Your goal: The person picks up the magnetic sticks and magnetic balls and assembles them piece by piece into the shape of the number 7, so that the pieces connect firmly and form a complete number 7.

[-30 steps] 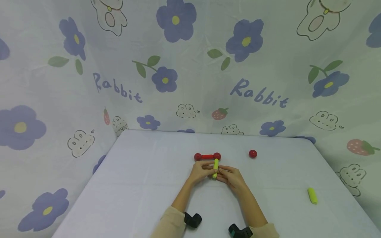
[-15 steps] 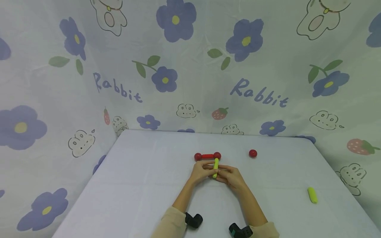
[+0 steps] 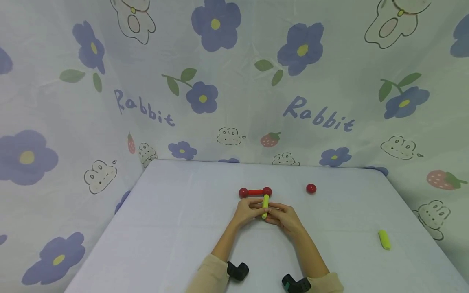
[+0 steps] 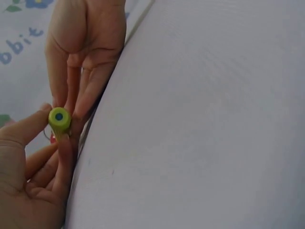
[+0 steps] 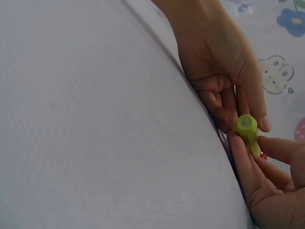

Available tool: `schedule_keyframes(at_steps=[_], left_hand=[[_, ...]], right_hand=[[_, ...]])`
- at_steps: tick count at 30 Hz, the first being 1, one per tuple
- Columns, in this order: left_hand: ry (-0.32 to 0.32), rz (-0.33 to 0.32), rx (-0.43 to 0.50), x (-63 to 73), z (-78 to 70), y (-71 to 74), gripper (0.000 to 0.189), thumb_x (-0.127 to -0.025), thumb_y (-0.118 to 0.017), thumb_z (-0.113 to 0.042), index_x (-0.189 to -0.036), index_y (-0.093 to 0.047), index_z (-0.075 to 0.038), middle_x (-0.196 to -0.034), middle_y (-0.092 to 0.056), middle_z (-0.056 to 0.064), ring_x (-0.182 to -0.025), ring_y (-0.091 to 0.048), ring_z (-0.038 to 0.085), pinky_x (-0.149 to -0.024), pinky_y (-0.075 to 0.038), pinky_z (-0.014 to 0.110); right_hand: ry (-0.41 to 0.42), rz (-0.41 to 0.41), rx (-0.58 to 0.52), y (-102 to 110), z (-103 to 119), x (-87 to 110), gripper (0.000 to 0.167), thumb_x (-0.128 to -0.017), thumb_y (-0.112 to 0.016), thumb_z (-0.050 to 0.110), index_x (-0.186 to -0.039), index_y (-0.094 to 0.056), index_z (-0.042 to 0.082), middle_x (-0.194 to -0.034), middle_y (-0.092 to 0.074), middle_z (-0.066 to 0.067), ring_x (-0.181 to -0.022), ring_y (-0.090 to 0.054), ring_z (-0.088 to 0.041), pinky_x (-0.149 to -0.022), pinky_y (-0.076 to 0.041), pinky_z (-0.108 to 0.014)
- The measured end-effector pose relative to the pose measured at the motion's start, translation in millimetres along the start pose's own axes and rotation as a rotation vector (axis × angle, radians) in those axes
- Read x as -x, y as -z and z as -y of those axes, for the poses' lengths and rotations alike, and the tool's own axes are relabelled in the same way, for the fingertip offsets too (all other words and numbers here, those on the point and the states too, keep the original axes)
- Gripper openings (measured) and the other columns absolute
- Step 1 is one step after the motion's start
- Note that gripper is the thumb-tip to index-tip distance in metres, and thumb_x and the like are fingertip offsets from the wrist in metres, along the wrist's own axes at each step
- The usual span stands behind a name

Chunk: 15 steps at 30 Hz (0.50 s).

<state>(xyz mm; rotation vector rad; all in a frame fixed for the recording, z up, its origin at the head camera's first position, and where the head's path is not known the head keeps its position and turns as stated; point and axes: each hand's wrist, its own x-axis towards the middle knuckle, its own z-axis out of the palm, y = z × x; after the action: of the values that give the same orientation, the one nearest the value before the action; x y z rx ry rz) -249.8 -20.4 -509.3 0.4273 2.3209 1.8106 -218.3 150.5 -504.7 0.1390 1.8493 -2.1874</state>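
Note:
A yellow-green rod (image 3: pixel 265 206) stands between both hands near the middle of the table. Its end in the left wrist view carries a round dark spot. My left hand (image 3: pixel 244 212) pinches the rod from the left between thumb and fingers. From the other side, my right hand (image 3: pixel 288 220) grips the same rod with its fingertips. The rod's far end meets, or lies just in front of, a red ball (image 3: pixel 267 191). A short red rod (image 3: pixel 255 192) links that ball to another red ball (image 3: pixel 243 193) at its left.
On the white table (image 3: pixel 176 228), a loose red ball (image 3: pixel 311 188) lies at the back right. A second yellow-green rod (image 3: pixel 384 239) rests farther right. A patterned cloth (image 3: pixel 249 93) with flowers and rabbits rises behind the table. Black wrist devices (image 3: pixel 238 271) sit at the sleeves.

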Motion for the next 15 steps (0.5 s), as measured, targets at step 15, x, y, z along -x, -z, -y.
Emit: schedule_keyframes(at_steps=[15], left_hand=[[-0.002,0.042,-0.042,-3.6,1.3,1.2,0.045,-0.080,-0.075,-0.025,-0.113,-0.066,0.004,-0.090,-0.072,0.011,-0.053,-0.055,0.006,-0.048,-0.046,0.019]], right_hand=[[0.000,-0.064,0.001,-3.5,1.7,0.7,0.043,-0.091,-0.058,0.004,-0.129,-0.047,-0.012,-0.104,-0.067,-0.020,-0.087,-0.069,-0.023,-0.078,-0.055,-0.034]])
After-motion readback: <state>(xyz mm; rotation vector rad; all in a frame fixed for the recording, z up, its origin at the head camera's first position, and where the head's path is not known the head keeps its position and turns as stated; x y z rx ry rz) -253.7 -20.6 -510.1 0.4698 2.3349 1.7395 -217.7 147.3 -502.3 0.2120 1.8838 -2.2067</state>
